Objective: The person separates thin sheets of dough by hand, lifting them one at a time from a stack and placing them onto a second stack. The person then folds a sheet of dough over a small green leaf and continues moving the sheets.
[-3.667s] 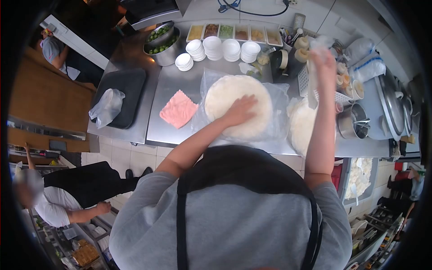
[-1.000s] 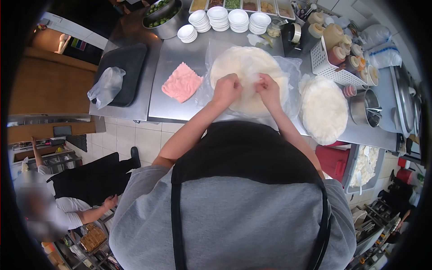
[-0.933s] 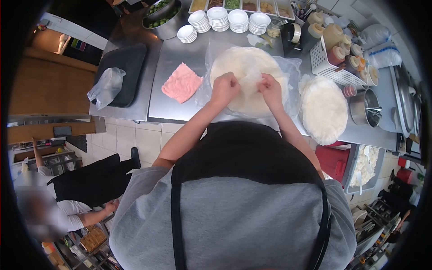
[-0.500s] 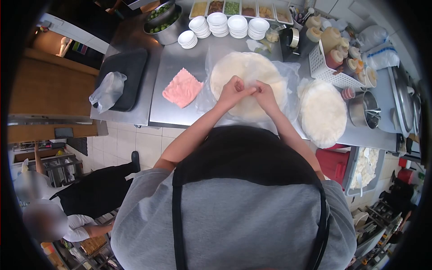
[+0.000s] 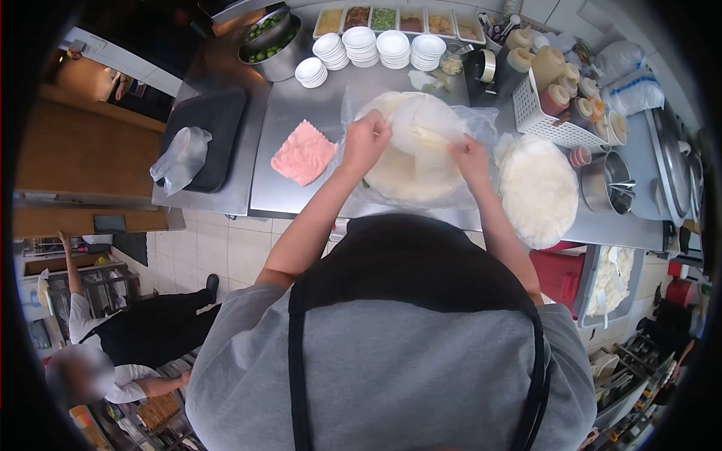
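A stack of thin, round, pale sheets (image 5: 406,177), like dough wrappers, lies on clear plastic (image 5: 485,120) on the steel counter. One thin sheet (image 5: 421,124) is partly raised off the stack between my hands. My left hand (image 5: 366,140) pinches its left edge with closed fingers. At its right edge, my right hand (image 5: 471,156) pinches it too, fingers together. A second pile of round pale sheets (image 5: 538,192) lies to the right of my right hand. Left of the stack is a pink cloth (image 5: 303,152).
Stacked white dishes (image 5: 361,46) and filled food containers (image 5: 387,21) line the back. A white basket of sauce bottles (image 5: 556,120) and a metal pot (image 5: 605,184) stand right. A black tray with a plastic bag (image 5: 183,159) lies left. Another person (image 5: 143,338) stands at lower left.
My hands were close together over the middle of the stack; they have moved apart, left and right, lifting the thin sheet between them. The person at lower left has shifted.
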The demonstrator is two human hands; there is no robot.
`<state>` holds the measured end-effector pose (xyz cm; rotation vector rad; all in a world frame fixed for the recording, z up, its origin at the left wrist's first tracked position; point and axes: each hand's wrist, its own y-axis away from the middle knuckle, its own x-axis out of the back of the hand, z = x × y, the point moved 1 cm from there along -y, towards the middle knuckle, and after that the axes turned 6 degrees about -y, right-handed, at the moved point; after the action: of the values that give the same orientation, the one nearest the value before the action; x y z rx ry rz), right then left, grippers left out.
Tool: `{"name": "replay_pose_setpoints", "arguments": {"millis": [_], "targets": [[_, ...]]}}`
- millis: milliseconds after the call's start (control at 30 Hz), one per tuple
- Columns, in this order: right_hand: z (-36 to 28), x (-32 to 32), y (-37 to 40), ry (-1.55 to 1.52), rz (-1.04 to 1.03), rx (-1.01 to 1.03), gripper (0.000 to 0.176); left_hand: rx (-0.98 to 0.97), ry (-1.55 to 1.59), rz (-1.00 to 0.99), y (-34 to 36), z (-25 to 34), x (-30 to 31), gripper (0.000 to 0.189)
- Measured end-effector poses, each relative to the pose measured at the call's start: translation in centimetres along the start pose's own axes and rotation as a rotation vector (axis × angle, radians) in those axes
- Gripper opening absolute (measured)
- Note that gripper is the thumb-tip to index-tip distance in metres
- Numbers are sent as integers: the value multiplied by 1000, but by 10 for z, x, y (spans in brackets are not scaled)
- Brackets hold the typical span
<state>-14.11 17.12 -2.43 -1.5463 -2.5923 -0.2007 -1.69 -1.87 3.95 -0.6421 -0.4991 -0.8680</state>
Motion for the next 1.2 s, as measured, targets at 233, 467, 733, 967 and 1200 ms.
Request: {"name": "replay_pose_setpoints", "arguments": {"millis": [233, 467, 733, 967, 1200], "targets": [[-43, -23, 5, -166, -180, -59, 22, -7, 353, -140, 17, 7, -9, 19], [-36, -51, -4, -320, -274, -124, 13, 182, 433, -82, 21, -12, -26, 22], [-47, -49, -3, -193, -15, 184, 13, 103, 135, 137, 2, -7, -20, 17], [-25, -29, -13, -146, 176, 256, 11, 132, 211, 281, -5, -30, -15, 20], [-2, 27, -29, -342, 291, 136, 11, 367, 537, 502, -8, -94, 22, 23]]}}
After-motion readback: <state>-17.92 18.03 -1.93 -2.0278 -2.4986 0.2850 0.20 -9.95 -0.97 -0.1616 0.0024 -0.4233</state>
